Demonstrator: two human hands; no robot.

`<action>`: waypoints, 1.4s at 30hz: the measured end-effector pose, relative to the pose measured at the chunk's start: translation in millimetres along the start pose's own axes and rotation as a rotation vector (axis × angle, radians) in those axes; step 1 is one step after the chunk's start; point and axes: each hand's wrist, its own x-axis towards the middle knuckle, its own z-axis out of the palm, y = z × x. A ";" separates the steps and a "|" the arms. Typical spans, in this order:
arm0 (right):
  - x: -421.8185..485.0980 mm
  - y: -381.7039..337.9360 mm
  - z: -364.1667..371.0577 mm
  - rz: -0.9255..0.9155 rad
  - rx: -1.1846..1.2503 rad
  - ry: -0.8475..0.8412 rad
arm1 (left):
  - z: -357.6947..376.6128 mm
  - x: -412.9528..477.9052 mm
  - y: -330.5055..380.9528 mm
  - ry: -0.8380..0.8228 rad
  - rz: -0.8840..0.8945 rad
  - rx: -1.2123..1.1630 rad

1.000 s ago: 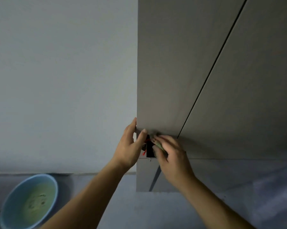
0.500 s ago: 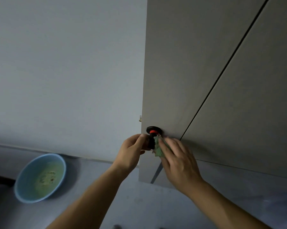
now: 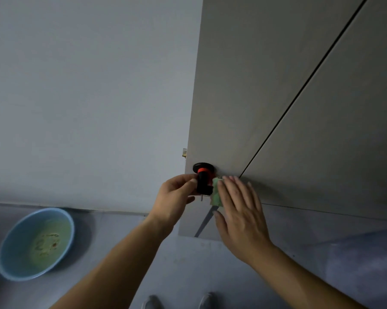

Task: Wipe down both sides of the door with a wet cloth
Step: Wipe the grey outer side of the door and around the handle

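- Left hand (image 3: 177, 195) curls round the black-and-red knob (image 3: 203, 180) at the door (image 3: 244, 97) edge.
- Right hand (image 3: 241, 215), fingers straight, presses the green cloth (image 3: 216, 196) flat on the door, just right of the knob.
- Blue basin (image 3: 4, 267) sits on the floor, far left.

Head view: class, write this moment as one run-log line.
left hand: grips black-and-orange door knob | right hand: flat, presses green cloth on grey door | blue plastic basin: on floor, left
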 end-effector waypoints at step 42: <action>55.5 -90.1 -22.9 1.449 1.955 0.157 | -5.5 11.6 0.8 -0.067 -0.141 -0.027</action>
